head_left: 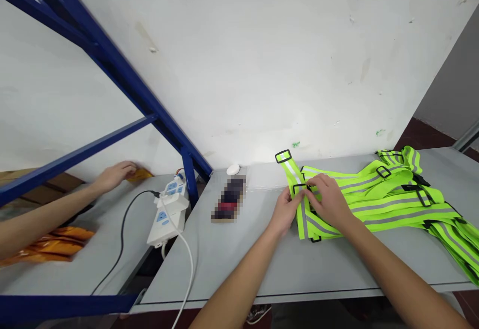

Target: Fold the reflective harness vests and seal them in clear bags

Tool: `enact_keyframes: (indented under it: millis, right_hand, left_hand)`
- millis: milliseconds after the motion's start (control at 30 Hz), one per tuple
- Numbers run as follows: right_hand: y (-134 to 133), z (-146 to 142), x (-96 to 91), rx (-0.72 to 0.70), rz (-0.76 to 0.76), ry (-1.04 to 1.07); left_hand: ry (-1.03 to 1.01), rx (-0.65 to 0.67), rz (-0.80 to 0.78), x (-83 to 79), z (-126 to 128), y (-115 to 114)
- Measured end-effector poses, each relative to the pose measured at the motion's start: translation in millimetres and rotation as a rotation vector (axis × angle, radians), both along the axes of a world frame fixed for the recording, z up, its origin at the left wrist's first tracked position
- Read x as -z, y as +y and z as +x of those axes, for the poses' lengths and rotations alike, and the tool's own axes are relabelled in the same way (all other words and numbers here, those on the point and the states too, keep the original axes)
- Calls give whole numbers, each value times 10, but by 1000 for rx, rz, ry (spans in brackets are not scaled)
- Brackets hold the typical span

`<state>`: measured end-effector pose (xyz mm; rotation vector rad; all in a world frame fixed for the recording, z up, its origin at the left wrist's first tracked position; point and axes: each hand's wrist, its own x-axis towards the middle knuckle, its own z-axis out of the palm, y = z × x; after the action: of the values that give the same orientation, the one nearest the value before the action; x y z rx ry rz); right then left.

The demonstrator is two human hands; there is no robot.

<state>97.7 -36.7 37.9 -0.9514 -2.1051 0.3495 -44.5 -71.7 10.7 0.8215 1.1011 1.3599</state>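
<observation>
A bright yellow-green reflective strap [304, 221] with a grey stripe and black buckles lies across the front of my hands. My left hand [285, 210] pinches it from the left beside a black buckle [299, 188]. From the right, my right hand [329, 201] has its fingers closed at the same buckle, touching the strap there. The strap's upper end, with another black buckle [283, 156], sticks up above my hands toward the wall. More such straps [400, 204] lie in a long pile to the right, partly hidden by my right hand.
A pixelated phone-like object [229, 199] and a white round object [233, 169] lie left on the grey table [239, 269]. Beyond are a power strip [168, 214] with cables and a blue metal frame [142, 94]. Another person's arm [75, 209] reaches over orange packets [56, 244].
</observation>
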Motion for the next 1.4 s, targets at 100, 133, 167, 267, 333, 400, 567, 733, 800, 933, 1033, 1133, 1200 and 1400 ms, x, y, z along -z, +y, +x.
enact_keyframes:
  millis: [100,133,167,267,333,400,567,733,800,933,1033,1133,1200,1400]
  right_hand:
    - [-14,25,88,-47,-75,-129]
    - [-9,32,100,-48,-83,-144]
    - [-2,36,108,-45,-84,-154]
    - [21,39,124,-18,-97,-138]
    - [36,38,134,2,-146,-99]
    - [53,40,137,0,-213,-76]
    - [80,72,62,-38,-364,-59]
    - [42,85,-40,-140,-417,-42]
    - [21,72,-52,-193,-381,-31]
    - [-9,43,-47,-251,-324,-14]
    - [-6,32,-28,-222,-316,-9]
    - [25,18,6,-186,-324,-26]
    - [51,3,28,-159,-352,-35]
    - [96,-3,29,-133,-455,50]
  left_hand:
    - [-2,-40,-6,32,-4,15]
    - [-7,-50,-9,38,-3,19]
    - [-11,-57,-11,42,-2,23]
    - [-18,-67,-13,36,2,28]
    - [-20,-80,-11,25,3,27]
    - [-8,-94,-3,14,0,23]
    - [61,-87,1,-4,-18,7]
    - [-83,-70,-19,-35,-36,9]
    - [-143,-56,-44,-59,-41,6]
    - [-205,-29,-33,-99,-30,-5]
    - [-185,-32,31,-90,-13,-1]
    - [-49,-88,118,-42,-15,18]
    - [130,-144,182,-7,-35,26]
    - [613,-130,582,24,-129,-5]
